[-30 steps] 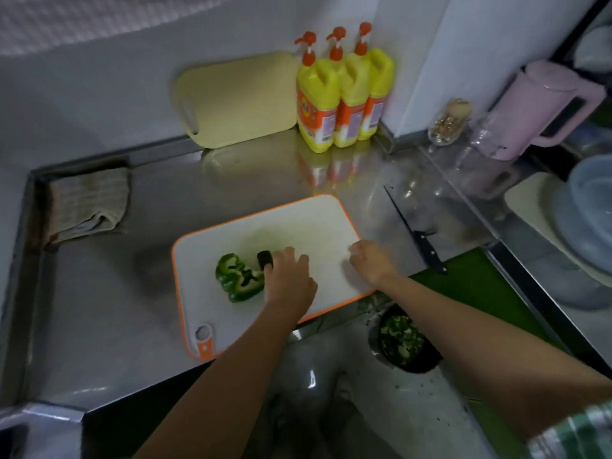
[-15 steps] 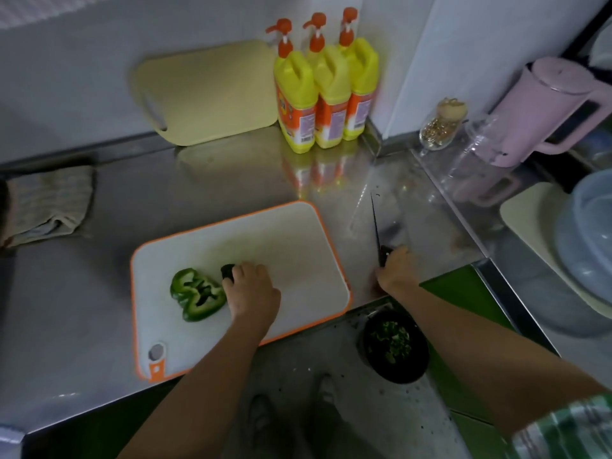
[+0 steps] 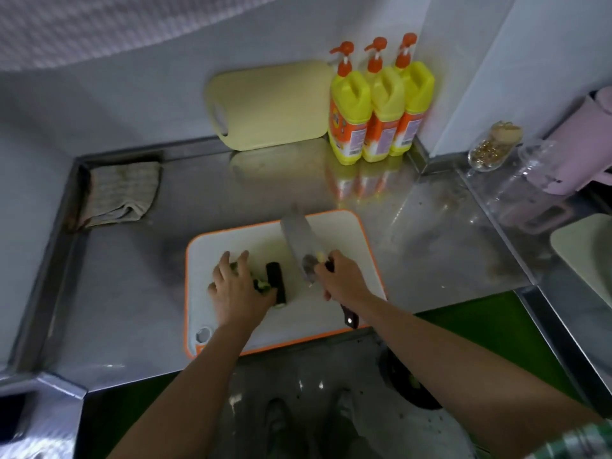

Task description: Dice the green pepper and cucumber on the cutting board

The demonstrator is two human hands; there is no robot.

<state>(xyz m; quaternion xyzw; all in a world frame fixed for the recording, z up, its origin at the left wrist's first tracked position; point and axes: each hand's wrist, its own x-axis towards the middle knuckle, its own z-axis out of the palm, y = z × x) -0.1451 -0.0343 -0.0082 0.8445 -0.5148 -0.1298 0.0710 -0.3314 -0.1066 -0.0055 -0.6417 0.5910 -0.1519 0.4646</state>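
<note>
cucumber (image 3: 276, 282) lies on the cutting board (image 3: 344, 246), long axis running away from the person, just right of the left hand (image 3: 235, 289); its spread fingers cover the green pepper (image 3: 261, 283); right hand (image 3: 344, 282) is wrapped round the knife (image 3: 299, 241), blade pointing away; three yellow pump bottles (image 3: 381, 111) by the wall; the jar (image 3: 493, 148) holds something golden

No text, brand or number can be read. The three yellow plastic pump bottles (image 3: 381, 107), at about 1 o'clock from the frame's centre, carry orange labels (image 3: 351, 134). Their print is too blurred to make out.
</note>
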